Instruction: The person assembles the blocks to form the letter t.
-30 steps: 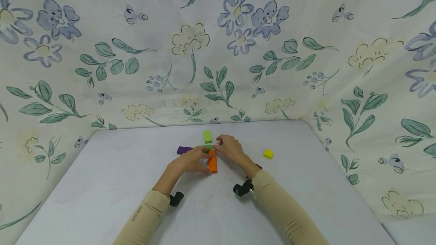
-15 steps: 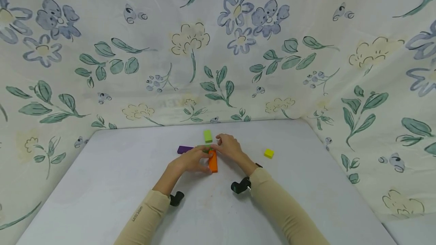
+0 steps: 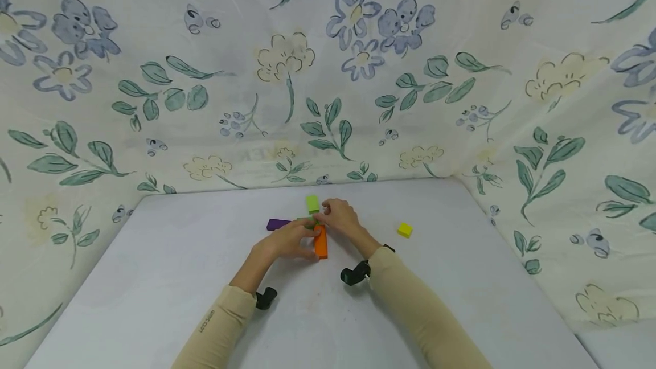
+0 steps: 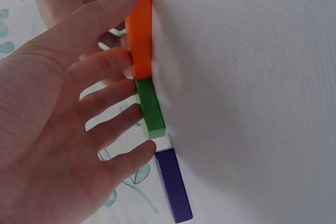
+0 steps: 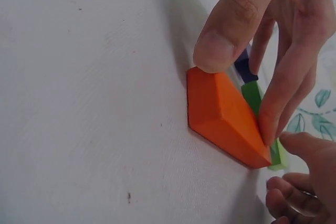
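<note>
My left hand (image 3: 288, 241) holds the orange block (image 3: 321, 244) lengthwise, its thumb on the near end and a fingertip near the far end. In the left wrist view, more of its fingertips touch the green block (image 4: 151, 109), which adjoins the orange one. The little finger reaches the corner of the purple block (image 4: 174, 184). Beside the far end of the orange block is my right hand (image 3: 341, 216), fingers loosely bent, thumb tip close to the left fingertips; whether it touches a block cannot be told. A light green block (image 3: 312, 204) lies just behind.
A small yellow block (image 3: 405, 230) lies alone to the right on the white table (image 3: 461, 278). Floral cloth (image 3: 230, 147) hangs behind the table and along its sides. Black wrist-worn devices (image 3: 355, 273) stick out from both forearms.
My right hand has shifted slightly left and forward, bringing its thumb closer to the left fingertips and the green blocks. The left hand and the orange block have stayed nearly still.
</note>
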Tool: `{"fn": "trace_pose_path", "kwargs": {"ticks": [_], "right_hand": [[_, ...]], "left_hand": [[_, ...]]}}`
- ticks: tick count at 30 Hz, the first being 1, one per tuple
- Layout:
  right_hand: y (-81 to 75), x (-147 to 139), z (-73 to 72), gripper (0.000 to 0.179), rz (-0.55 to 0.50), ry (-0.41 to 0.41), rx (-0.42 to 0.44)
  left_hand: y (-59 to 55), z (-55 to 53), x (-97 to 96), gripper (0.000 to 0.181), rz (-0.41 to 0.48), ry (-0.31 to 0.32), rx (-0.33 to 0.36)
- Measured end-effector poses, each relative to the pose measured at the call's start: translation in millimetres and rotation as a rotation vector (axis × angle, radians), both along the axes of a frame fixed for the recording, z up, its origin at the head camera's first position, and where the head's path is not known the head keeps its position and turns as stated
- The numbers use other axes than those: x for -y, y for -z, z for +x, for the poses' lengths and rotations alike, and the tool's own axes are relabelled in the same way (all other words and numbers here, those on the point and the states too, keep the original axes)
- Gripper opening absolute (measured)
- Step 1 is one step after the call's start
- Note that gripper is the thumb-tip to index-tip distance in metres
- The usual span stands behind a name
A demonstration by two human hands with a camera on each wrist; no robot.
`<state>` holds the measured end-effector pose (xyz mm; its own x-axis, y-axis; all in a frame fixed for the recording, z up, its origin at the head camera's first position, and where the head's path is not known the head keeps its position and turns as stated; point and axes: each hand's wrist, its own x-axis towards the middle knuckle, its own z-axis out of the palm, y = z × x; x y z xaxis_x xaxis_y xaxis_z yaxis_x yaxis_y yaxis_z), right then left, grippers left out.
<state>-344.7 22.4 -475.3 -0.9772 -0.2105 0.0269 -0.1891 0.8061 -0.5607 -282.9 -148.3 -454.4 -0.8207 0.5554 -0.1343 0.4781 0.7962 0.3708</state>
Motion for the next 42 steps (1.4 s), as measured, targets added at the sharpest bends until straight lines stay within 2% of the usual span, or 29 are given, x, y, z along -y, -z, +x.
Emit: {"fn": "trace_pose_path", "kwargs": {"ticks": [10,21,28,36,42], "right_hand": [[-0.3,8,-3.3,0.050,-0.035,0.030,0.016],[-2.4,10,-7.7,0.053,-0.026,0.077,0.040],[1.0,14,-9.2,0.060,-0.009,0.086,0.038],[3.6,21,-10.2,0.067,0.032,0.098,0.037],[3.8,25,-11.8,0.062,0.063,0.107,0.049]], "left_hand": [[0.5,-1.3,0.3,0.060,0.012,-0.004,-0.006],[-1.5,-0.2,0.0,0.059,0.031,0.001,-0.005],[1.6,-1.0,0.6,0.059,0.028,0.011,-0.008],[-0.2,-0.8,2.1,0.060,0.034,0.005,-0.005],[1.0,0.3,1.9,0.060,0.031,0.002,0.000]]}}
